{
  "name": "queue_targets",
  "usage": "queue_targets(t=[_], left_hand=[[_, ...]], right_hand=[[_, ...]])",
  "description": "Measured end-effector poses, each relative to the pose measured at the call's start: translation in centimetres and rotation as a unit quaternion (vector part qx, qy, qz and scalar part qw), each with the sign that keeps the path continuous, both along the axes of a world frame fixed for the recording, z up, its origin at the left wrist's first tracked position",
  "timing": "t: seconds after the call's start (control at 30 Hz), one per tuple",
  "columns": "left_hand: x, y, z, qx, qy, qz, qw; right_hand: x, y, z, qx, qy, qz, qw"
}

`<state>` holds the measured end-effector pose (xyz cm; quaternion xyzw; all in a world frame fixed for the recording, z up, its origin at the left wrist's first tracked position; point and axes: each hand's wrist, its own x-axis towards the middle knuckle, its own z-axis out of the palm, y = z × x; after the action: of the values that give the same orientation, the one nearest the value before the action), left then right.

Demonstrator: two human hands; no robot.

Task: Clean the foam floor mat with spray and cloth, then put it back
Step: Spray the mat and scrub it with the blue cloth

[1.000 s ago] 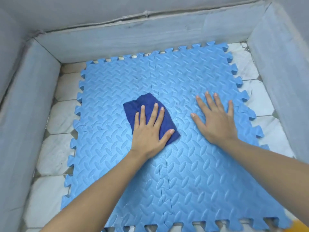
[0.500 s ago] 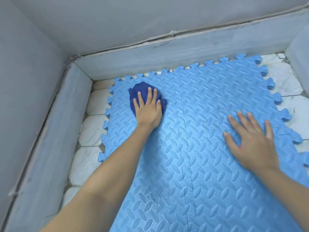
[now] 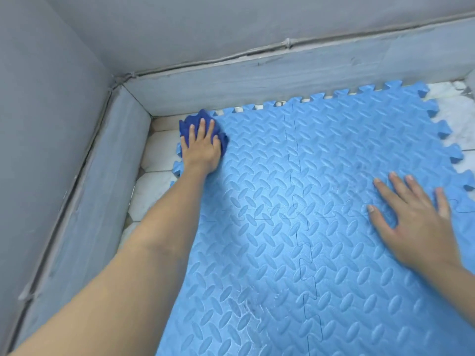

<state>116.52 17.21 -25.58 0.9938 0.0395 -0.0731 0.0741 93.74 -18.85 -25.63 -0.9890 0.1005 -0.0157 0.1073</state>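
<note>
Our left hand (image 3: 201,147) has swept the dark blue cloth (image 3: 203,127) from the mat's middle out to its ten o'clock corner, where it now presses down with straight, slightly spread fingers. Our right hand (image 3: 416,219) stays flat and spread at three o'clock, pinning the blue foam floor mat (image 3: 295,227) on the tiled floor (image 3: 154,183). We judge wiping well underway; the near side looks unwiped, and putting back remains.

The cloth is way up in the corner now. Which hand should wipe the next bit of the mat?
Probably the left hand. It already presses the dark blue cloth at the far left corner of the foam mat. The right hand lies flat on the mat's right side, steadying it, with no cloth.
</note>
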Motion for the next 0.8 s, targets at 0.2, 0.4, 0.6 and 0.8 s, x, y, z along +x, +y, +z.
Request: queue_targets(t=[0.2, 0.4, 0.6, 0.8], left_hand=[[-5.4, -3.5, -0.1, -0.011, -0.028, -0.123, 0.992], [-5.1, -11.1, 0.1, -0.038, -0.003, -0.329, 0.944], [0.0, -0.6, -0.2, -0.011, -0.004, -0.01, 1.0], [-11.8, -3.8, 0.6, -0.013, -0.016, -0.176, 0.984]], right_hand=[[0.0, -0.2, 0.0, -0.007, 0.003, 0.004, 1.0], [0.0, -0.1, -0.1, -0.001, 0.004, -0.004, 1.0], [-0.1, 0.1, -0.2, -0.002, 0.0, -0.001, 1.0], [-0.1, -0.2, -0.4, -0.008, -0.012, 0.001, 1.0]])
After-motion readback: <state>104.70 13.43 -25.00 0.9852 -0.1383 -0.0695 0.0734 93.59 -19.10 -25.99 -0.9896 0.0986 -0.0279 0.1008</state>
